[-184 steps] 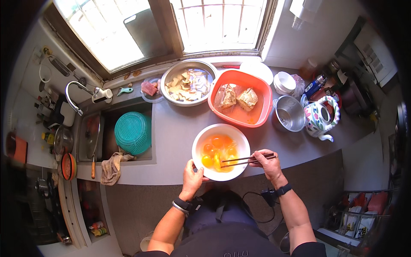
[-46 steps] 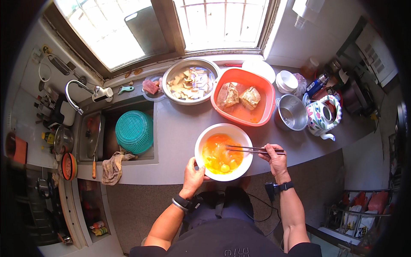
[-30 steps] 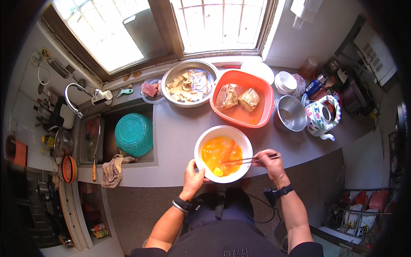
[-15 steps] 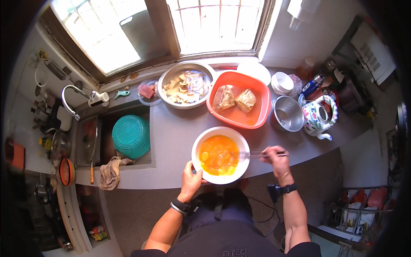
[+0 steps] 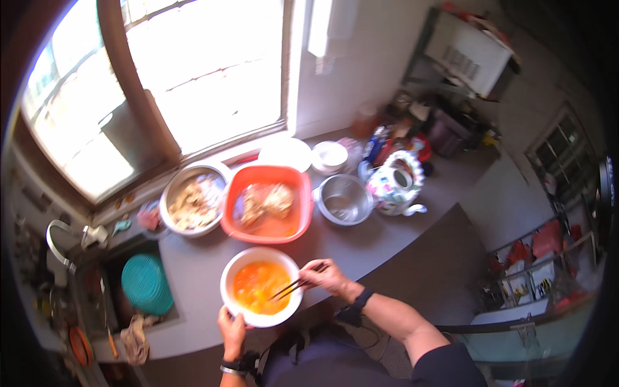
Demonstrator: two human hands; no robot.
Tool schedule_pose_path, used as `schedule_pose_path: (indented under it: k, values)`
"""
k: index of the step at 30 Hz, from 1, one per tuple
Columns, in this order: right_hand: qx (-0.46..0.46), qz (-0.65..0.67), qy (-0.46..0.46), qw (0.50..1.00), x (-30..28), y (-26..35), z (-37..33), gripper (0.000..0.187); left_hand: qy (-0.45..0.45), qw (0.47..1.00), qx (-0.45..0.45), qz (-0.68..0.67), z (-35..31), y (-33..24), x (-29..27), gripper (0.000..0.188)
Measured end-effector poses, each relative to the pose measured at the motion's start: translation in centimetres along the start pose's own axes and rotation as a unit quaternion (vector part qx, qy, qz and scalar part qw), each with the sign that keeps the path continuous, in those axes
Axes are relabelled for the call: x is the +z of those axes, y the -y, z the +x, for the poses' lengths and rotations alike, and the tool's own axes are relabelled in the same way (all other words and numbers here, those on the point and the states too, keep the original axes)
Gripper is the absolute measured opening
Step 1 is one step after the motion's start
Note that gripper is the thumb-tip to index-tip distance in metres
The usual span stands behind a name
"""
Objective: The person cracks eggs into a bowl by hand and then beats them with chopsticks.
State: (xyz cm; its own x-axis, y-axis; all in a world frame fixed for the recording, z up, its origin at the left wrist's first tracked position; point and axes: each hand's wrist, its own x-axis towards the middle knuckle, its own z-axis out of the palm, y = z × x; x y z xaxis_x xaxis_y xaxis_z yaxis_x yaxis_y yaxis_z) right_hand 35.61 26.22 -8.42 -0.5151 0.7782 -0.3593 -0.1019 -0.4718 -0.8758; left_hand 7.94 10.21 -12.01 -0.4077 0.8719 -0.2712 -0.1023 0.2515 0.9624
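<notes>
A white bowl [image 5: 225,282] of beaten egg [image 5: 259,280], with yolk lumps among the orange liquid, is at the counter's front edge. My left hand [image 5: 232,330] grips its near-left rim, thumb on top and fingers beneath. Dark chopsticks [image 5: 291,288] slant over the right rim with their tips in the egg. Their upper ends are in the closed fingers of my right hand [image 5: 330,277]. Just behind the bowl stands a red-orange basin [image 5: 265,237] with pieces of meat [image 5: 277,200] in reddish liquid.
Left of the red-orange basin is a steel basin [image 5: 166,213] of pale slices. To its right stand a metal pot [image 5: 348,221] and a flowered teapot [image 5: 394,187]. A teal colander [image 5: 147,284] sits in the sink at left, near a hanging cloth [image 5: 134,338].
The view has turned rightward, so the counter appears farther left. The chopsticks, blurred at the bowl's right rim before, now reach into the egg. My left hand stays on the bowl.
</notes>
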Motion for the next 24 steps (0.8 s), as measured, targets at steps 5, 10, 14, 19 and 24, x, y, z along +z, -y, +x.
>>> schedule_pose_path:
  k: [5,10,14,19,24]
  values:
    - [-0.04,-0.01,0.027,0.999,-1.7,-1.4,2.3,0.017,-0.038,0.999,-0.013,-0.008,-0.5,1.9,0.2,0.032]
    - [-0.02,0.033,-0.004,0.999,-2.4,-0.8,3.7,0.019,-0.095,0.988,-0.118,-0.028,-2.9,0.9,3.3,0.028]
    - [-0.063,0.059,0.003,0.996,-1.9,0.6,4.3,0.013,-0.099,0.987,-0.112,-0.066,-3.7,-1.8,6.2,0.029]
    - [0.003,0.019,0.039,0.999,-1.8,1.8,2.9,0.013,-0.1,0.986,-0.112,-0.079,-3.7,-1.0,5.6,0.031]
    - [0.051,0.004,0.087,0.995,-1.0,2.0,2.5,0.014,-0.122,0.982,-0.111,-0.097,-4.5,-0.9,5.7,0.03]
